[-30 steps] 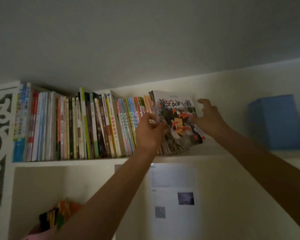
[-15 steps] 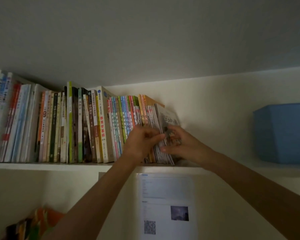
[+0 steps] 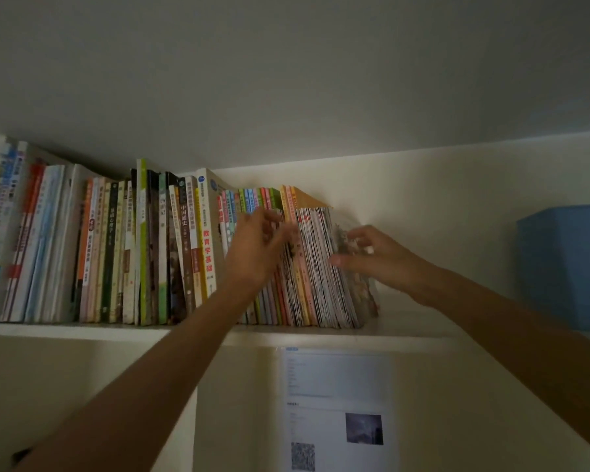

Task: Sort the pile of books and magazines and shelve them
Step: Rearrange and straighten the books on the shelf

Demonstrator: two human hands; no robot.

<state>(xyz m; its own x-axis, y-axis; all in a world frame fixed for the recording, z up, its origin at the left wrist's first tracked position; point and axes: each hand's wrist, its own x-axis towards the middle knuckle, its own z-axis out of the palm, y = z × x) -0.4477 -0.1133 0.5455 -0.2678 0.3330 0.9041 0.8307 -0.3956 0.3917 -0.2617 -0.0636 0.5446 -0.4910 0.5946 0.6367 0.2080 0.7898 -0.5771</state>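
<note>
Head view, the only one I have. I see both hands raised to the top shelf [image 3: 82, 330] of a white bookcase.

Row of books [image 3: 143, 247] fills the shelf from its left end to about the middle, spines out, mostly upright. At the right end of the row stands a pack of thin magazines [image 3: 315, 267], leaning left against the books.

Left hand [image 3: 256, 247]: held at the spines where books meet magazines, fingers [image 3: 273, 218] loosely bent. Motion blur here; I cannot tell whether they pinch a spine or only press on it.

Right hand [image 3: 378, 257]: at the outer right face of the pack, fingers curled, thumb at the fore-edges. It looks to grip the outermost magazine [image 3: 365, 291], the one with the illustrated cover, and square it against the rest.

Blue box [image 3: 562, 267] sits on the same shelf, well apart to the right, with bare shelf between.

Progress, my judgement: shelving is far along on this shelf, and the outermost magazine is in but not yet released. The pile itself is out of view, so I cannot say what remains. A printed sheet [image 3: 338, 403] hangs below the shelf.
</note>
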